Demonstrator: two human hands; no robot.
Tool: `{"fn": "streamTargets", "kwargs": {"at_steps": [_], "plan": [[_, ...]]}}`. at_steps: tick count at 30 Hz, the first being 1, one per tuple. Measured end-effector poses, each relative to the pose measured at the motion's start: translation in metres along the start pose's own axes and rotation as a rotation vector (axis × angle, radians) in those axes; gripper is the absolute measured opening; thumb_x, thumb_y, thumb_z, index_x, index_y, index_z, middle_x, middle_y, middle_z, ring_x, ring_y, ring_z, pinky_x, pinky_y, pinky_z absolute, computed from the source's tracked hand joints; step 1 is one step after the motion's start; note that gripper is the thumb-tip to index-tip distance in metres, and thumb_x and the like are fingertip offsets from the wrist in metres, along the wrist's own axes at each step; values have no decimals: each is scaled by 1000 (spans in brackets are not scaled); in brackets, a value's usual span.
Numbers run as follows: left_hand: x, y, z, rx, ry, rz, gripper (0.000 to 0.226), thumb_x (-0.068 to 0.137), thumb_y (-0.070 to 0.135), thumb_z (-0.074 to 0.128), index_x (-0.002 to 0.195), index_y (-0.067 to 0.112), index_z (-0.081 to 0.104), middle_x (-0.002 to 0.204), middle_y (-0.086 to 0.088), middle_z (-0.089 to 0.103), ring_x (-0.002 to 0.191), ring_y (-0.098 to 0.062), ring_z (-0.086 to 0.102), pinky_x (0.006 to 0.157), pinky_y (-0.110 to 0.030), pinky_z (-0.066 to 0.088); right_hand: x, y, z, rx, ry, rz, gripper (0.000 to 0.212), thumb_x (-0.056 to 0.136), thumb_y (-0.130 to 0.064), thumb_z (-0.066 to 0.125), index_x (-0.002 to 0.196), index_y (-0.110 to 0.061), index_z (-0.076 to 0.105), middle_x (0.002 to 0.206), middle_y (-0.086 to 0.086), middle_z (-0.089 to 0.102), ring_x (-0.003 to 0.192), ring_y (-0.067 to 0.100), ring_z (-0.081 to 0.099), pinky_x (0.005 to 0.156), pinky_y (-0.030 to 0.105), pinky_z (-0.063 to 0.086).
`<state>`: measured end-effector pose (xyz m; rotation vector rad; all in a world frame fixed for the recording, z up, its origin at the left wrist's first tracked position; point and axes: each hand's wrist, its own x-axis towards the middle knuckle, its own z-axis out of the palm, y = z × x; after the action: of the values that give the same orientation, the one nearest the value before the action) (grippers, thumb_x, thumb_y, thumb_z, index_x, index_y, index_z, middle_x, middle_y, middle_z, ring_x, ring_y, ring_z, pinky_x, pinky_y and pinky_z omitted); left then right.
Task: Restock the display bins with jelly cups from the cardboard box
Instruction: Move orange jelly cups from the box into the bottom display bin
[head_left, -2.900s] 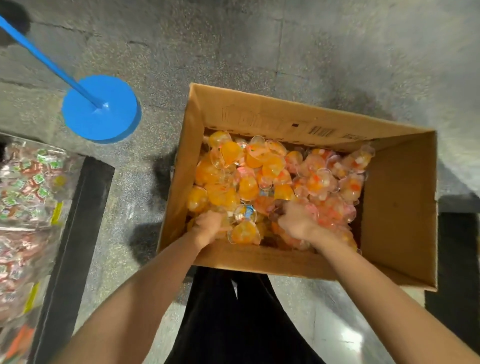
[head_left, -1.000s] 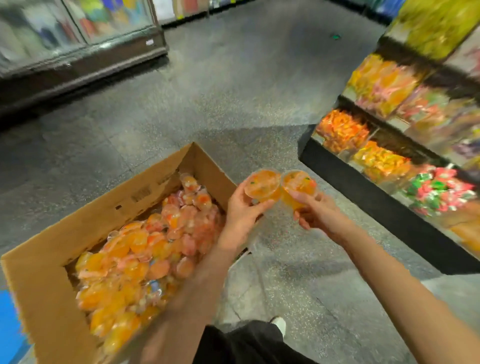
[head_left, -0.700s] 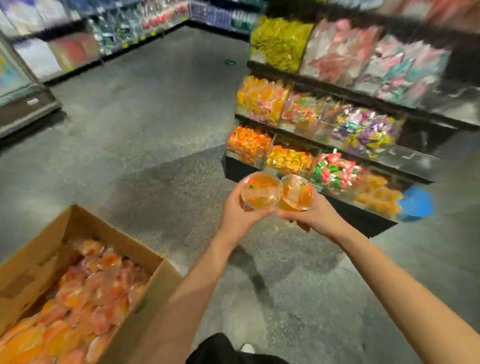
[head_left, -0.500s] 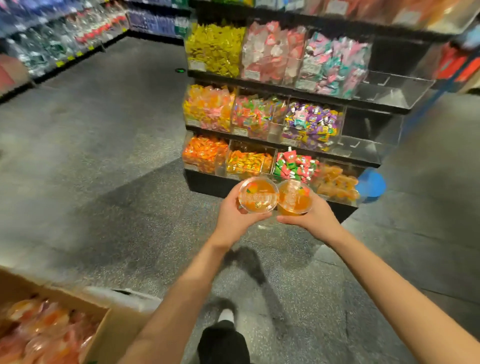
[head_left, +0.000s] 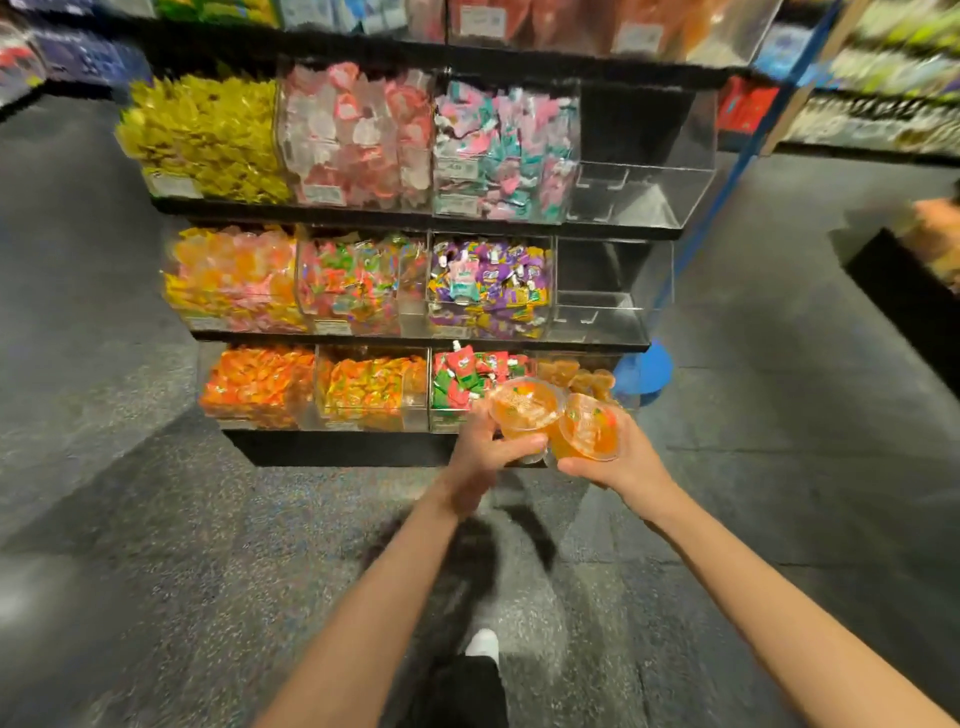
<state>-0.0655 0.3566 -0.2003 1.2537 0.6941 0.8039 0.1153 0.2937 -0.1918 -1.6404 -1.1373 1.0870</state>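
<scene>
Both hands have a solid grip going: the left hand is curled round one orange jelly cup and the right hand is wrapped under a second jelly cup, the two cups touching rim to rim, held out in front of the bottom shelf of the candy rack. They're hovering right by the lower right bin, which already has some amber-looking cups in it but looks far from full, so I'd guess that's the target. Two clear bins above it, the middle right bin and the top right bin, look bare. The cardboard box isn't in view here. So progress-wise I'd call it early days: these two aren't dropped in yet, and a lot more trips look needed.
</scene>
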Motion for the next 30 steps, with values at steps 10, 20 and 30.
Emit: {"fn": "streamTargets", "kwargs": {"at_steps": [10,20,30], "plan": [[155,-50,41,-121,107,-178,118,35,57,91,127,2,40,110,-5,65,101,-12,64,78,-20,51,107,27,-80,73,-12,154,78,46,-5,91,110,-24,50,107,-2,62,84,-3,60,62,9,47],[254,-161,74,-345,350,-326,86,54,48,73,128,10,54,135,-13,46,103,-25,54,56,-30,52,221,131,-164,204,165,263,41,70,-3,79,105,-9,58,84,2,64,60,6,54,45,17,39],[371,-337,50,-75,308,-146,40,75,-3,73,113,5,63,104,-3,71,97,-14,67,87,-29,54,352,289,-149,-45,195,205,38,69,-5,82,77,-32,56,75,-12,62,65,-1,57,48,10,46]]}}
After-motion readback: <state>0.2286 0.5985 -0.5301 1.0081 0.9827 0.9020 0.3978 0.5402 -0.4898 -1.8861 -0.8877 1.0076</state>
